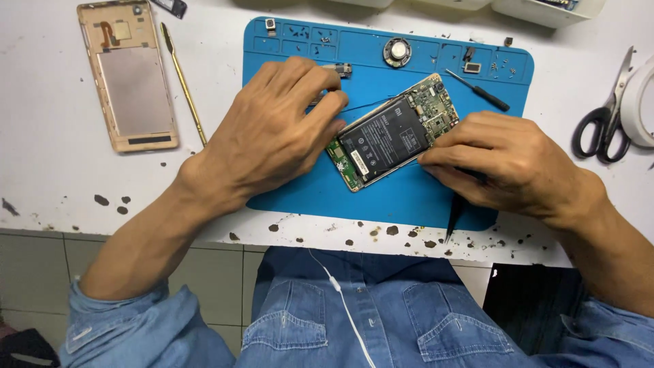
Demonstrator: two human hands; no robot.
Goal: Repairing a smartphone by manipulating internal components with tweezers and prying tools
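Observation:
An opened phone (pixel 392 133) with its black battery and green circuit board exposed lies tilted on a blue work mat (pixel 409 197). My left hand (pixel 276 129) rests on the mat at the phone's lower left end, fingers curled and pinching a small grey part near the phone's edge. My right hand (pixel 507 163) presses on the phone's right long edge and grips a black pointed tool (pixel 455 215) whose tip points down toward the table edge.
A gold phone back cover (pixel 129 78) and a thin metal pry tool (pixel 182 82) lie at the left. On the mat's top trays sit a round speaker (pixel 396 52), a small screwdriver (pixel 480 90) and tiny parts. Scissors (pixel 606 116) and a tape roll (pixel 637 102) lie at right.

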